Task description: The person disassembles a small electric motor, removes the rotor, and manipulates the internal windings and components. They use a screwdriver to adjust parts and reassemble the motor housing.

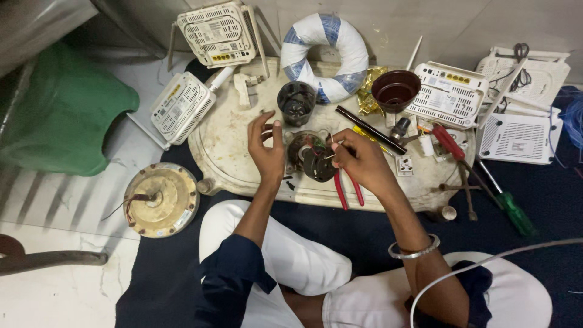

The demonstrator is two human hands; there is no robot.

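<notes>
Both hands are mid-job: left hand (267, 149) open beside the opened motor (311, 156), right hand (363, 161) gripping red pliers (348, 188) on its wiring, reassembly seemingly remaining.

Small round motor (306, 155), dark and grimy, lying flat near the middle of a dirty white tray (231, 158), copper windings and red wires showing on top. Red-handled pliers (347, 187) just beside it, handles toward the front edge.
</notes>
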